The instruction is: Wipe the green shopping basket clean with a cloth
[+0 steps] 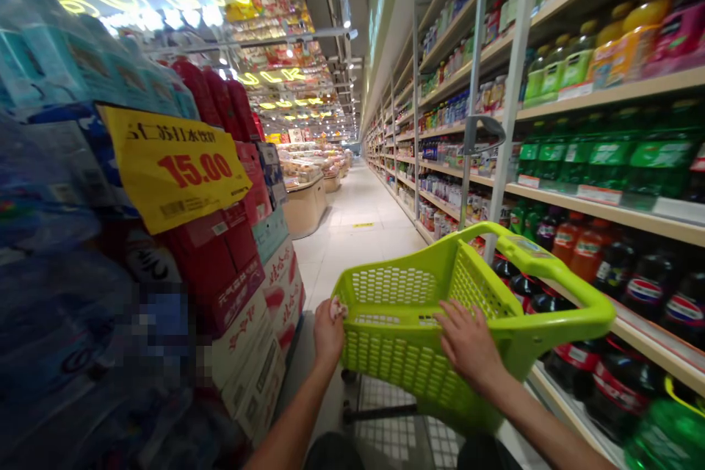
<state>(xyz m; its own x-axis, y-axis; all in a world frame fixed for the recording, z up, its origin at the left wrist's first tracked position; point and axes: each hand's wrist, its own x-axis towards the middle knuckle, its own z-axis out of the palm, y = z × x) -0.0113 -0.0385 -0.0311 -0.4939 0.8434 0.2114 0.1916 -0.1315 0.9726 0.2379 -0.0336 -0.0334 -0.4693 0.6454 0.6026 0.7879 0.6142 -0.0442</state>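
Note:
A lime-green shopping cart [385,352] stands sideways before me, its handle toward the shelves on the right. My left hand [329,334] is closed around the basket's left front corner. A small crumpled whitish thing [338,308], perhaps a tissue, shows at those fingers. On the near long rim, my right hand [468,341] has its fingers hooked over the edge and its palm outside. The visible part of the basket holds no goods. Its lower frame and wheels show partly beneath.
Stacked drink cartons [242,338] and wrapped bottles rise close on my left, under a yellow price sign [181,169]. Shelves of bottled drinks [611,150] line the right. A pale tiled aisle [352,198] runs ahead, with display bins [302,205] on its left side.

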